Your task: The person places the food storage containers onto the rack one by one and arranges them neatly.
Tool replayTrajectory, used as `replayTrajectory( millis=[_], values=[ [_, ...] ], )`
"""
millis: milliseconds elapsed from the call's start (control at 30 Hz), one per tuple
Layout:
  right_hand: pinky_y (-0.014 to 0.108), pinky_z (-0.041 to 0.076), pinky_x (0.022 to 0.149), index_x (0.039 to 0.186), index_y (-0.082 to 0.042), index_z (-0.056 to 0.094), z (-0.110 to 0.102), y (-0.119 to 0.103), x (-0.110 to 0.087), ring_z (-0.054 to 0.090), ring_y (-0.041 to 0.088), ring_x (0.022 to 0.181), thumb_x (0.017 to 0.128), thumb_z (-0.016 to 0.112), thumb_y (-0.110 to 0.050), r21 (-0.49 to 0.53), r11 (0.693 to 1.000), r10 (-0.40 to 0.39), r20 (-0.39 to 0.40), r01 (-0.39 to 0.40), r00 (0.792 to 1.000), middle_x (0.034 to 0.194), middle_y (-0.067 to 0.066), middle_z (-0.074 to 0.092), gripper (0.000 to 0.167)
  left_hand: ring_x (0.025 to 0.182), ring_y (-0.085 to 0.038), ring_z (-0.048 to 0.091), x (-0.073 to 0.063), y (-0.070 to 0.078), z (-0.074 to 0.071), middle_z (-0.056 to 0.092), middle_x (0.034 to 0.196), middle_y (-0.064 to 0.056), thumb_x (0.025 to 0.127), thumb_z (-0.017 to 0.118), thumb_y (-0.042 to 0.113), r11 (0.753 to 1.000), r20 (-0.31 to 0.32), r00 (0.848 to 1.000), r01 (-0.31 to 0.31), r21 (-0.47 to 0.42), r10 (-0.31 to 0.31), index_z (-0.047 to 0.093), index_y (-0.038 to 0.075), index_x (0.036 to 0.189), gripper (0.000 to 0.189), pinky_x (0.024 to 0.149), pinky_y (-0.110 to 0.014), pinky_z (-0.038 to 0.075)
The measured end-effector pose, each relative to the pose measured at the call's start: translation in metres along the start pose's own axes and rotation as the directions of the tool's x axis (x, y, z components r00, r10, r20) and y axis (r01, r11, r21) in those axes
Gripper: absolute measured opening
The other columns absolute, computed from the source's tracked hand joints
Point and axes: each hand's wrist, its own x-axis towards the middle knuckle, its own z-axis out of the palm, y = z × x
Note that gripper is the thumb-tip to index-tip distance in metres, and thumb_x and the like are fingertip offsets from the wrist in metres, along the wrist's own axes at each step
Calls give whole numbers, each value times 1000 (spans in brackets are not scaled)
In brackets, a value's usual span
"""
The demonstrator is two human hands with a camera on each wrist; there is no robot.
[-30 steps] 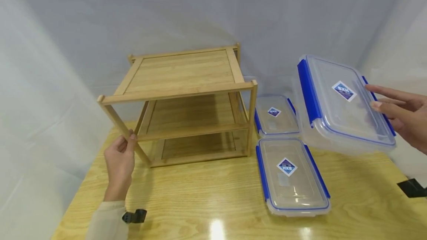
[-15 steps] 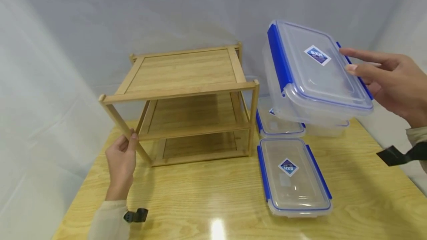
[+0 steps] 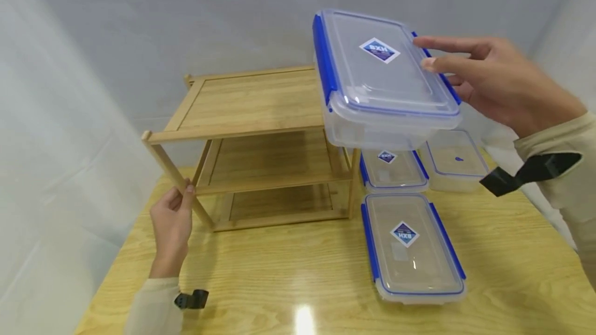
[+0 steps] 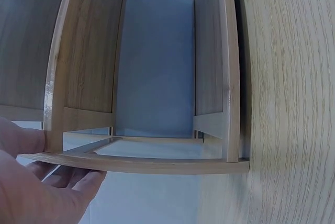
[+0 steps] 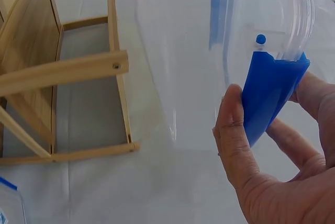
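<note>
A wooden rack (image 3: 274, 185) with three shelves stands on the table. My left hand (image 3: 173, 221) pinches its front left post at the middle shelf; the left wrist view shows the thumb and fingers on either side of that post (image 4: 157, 165). My right hand (image 3: 493, 74) grips a clear plastic food container (image 3: 386, 81) by its right edge, at the blue clip (image 5: 272, 90). The container is tilted, its lid toward me, raised in the air and overlapping the right end of the rack's top shelf (image 3: 251, 100) in the head view.
A second lidded container (image 3: 414, 252) lies on the table right of the rack. Behind it are another with a diamond label (image 3: 393, 172) and one with blue-lined rim (image 3: 456, 154), partly hidden by the held one. A pale sheet (image 3: 251, 14) hangs behind.
My right hand has lifted the food container and carried it left, from beyond the other containers to the rack's upper right corner. My left hand keeps its hold on the post.
</note>
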Motion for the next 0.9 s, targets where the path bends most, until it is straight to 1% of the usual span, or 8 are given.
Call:
replayTrajectory(
  millis=[167,233,267,400,500,633,767,900],
  values=[
    [31,61,86,148,-19,55,28,-13,18,62,26,119,95,74,-15,-83,996,23,17,-22,1000,150,13,44,57,131,-28,56,-1,0,0,59,142,-14,106,55,25,1000,3,1000,1,-3,-1,57,4,143,42,107,-32,48],
    [31,61,87,148,-20,55,39,-16,24,59,29,123,94,76,-17,-101,995,26,25,-24,999,151,13,43,58,131,-28,56,-1,1,0,59,141,-14,106,55,26,1000,3,1000,0,-2,0,57,5,142,42,108,-33,48],
    [31,60,87,147,-20,56,44,-17,27,58,30,124,93,77,-17,-93,995,28,28,-25,999,151,13,43,59,131,-28,56,-1,1,0,59,142,-14,106,55,26,1000,4,1000,1,0,-1,57,5,142,42,108,-34,48],
    [31,60,89,144,-17,59,64,-23,38,58,32,124,89,81,-16,-68,998,21,35,-18,999,149,14,46,60,131,-28,56,-2,1,0,59,142,-13,106,55,26,1000,8,1000,-7,-1,7,57,5,143,42,108,-34,48],
    [30,59,90,143,-18,60,79,-27,46,59,33,123,88,82,-18,-88,996,12,34,-9,999,146,14,49,59,131,-29,56,-1,1,-1,59,141,-15,107,55,27,1000,13,1000,-24,3,24,56,4,143,43,108,-34,47],
    [31,57,95,143,-19,60,99,-31,61,59,32,124,91,79,-19,-127,992,8,49,-2,999,144,12,52,55,130,-30,56,0,-1,-4,60,139,-15,107,54,27,999,15,999,-41,9,40,57,4,142,43,108,-35,47],
    [35,54,102,143,-20,60,119,-33,75,61,30,122,95,75,-19,-162,987,-3,66,13,998,143,10,54,51,130,-29,56,0,-2,-5,61,138,-15,107,55,26,999,7,999,-39,12,39,58,6,142,41,108,-36,47],
    [35,54,101,142,-21,60,136,-33,87,63,28,119,96,73,-18,-184,982,-18,85,33,996,142,8,56,48,129,-30,57,-1,-1,-5,61,137,-16,106,55,26,999,-6,999,-33,11,33,59,5,141,41,110,-42,46]
  ],
)
